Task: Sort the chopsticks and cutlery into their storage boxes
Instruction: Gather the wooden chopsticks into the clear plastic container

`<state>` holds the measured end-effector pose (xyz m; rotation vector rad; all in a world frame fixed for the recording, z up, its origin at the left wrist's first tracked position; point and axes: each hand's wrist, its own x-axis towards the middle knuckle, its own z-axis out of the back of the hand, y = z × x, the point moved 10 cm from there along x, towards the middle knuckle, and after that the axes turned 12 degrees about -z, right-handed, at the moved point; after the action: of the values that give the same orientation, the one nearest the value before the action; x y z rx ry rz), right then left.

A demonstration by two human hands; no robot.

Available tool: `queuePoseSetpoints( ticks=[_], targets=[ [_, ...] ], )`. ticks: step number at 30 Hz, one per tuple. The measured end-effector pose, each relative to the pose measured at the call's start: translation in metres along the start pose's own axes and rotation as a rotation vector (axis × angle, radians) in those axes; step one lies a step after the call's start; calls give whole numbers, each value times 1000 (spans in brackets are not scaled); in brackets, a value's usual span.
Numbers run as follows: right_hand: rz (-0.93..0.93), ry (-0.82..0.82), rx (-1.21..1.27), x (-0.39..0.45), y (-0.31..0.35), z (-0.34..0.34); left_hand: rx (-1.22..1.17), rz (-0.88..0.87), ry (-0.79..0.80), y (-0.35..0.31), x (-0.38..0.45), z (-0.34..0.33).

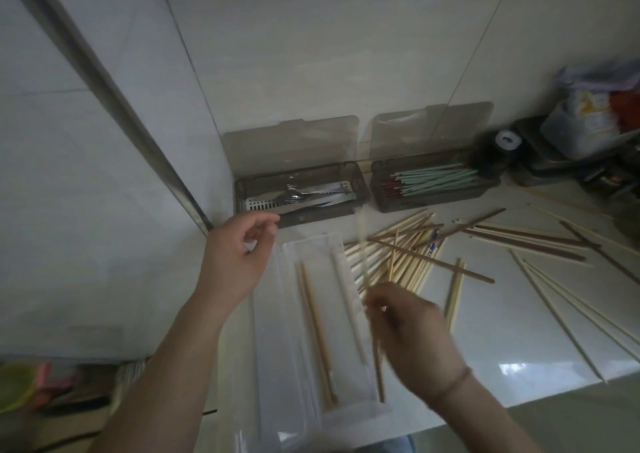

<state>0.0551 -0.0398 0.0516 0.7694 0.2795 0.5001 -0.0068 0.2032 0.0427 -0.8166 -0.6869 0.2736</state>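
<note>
Left hand (pixel 235 258) at centre left, fingers loosely curled, thumb near forefinger, pinching nothing, just below grey cutlery box (pixel 301 194). Right hand (pixel 408 328) at lower centre, blurred, fingers pinched on pale chopsticks (pixel 377 366) at right edge of clear box (pixel 311 317), with 2 chopsticks inside. Loose chopstick pile (pixel 408 248) at centre right. Second grey box (pixel 433 184) holding green chopsticks, upper right.

chopsticks (pixel 412 255) and boxes (pixel 301 193) on countertop (pixel 502 314)
</note>
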Motion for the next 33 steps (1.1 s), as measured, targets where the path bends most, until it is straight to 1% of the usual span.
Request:
queuePoseSetpoints(
  ticks=[2, 3, 5, 7, 9, 14, 17, 19, 20, 21, 23, 24, 25, 26, 27, 28, 29, 30, 31, 33],
  targets=[
    [34, 142, -139, 10, 5, -53, 10, 7, 1, 0, 1, 0],
    [2, 218, -244, 13, 0, -78, 15, 11, 4, 0, 1, -1],
    [-118, 358, -480, 19, -18, -115, 18, 24, 6, 0, 2, -2],
    [-189, 425, -586, 21, -26, -132, 11, 42, 1, 1, 1, -1],
    [-220, 438, -606, 24, -31, -142, 15, 41, -3, 0, 1, 0],
    [-300, 472, -540, 21, -46, -158, 32, 20, 8, -2, 0, 0],
    [-251, 505, -543, 17, -43, -160, 26, 19, 7, -3, 0, 0],
    [-161, 549, -516, 9, -33, -158, 29, 11, 11, -4, 1, 1],
    [-105, 539, -464, 7, -25, -151, 33, 6, 17, -5, 1, 0],
    [-54, 479, -389, 5, -18, -136, 35, 3, 25, -5, 1, 0],
    [6, 216, -234, 9, -13, -84, 29, -2, 24, -5, 1, 1],
    [-14, 64, -179, 11, -22, -54, 25, -6, 17, -4, 0, 2],
    [-97, -59, -154, 15, -43, -27, 22, -10, 12, -3, 0, 3],
    [-234, -131, -163, 19, -74, -7, 20, -13, 11, -3, 0, 3],
    [-399, -152, -208, 20, -111, 6, 18, -17, 13, -3, -1, 3],
    [-562, -140, -281, 18, -147, 14, 16, -20, 15, -4, -1, 2],
    [-693, -109, -357, 13, -176, 17, 14, -22, 19, -4, -1, 2],
    [-778, -82, -404, 6, -196, 18, 14, -22, 22, -5, -1, 1],
    [-819, -77, -413, 1, -208, 18, 13, -22, 23, -5, 0, 1],
    [-821, -108, -407, -2, -213, 18, 9, -16, 31, -4, 0, 0]
  ],
)
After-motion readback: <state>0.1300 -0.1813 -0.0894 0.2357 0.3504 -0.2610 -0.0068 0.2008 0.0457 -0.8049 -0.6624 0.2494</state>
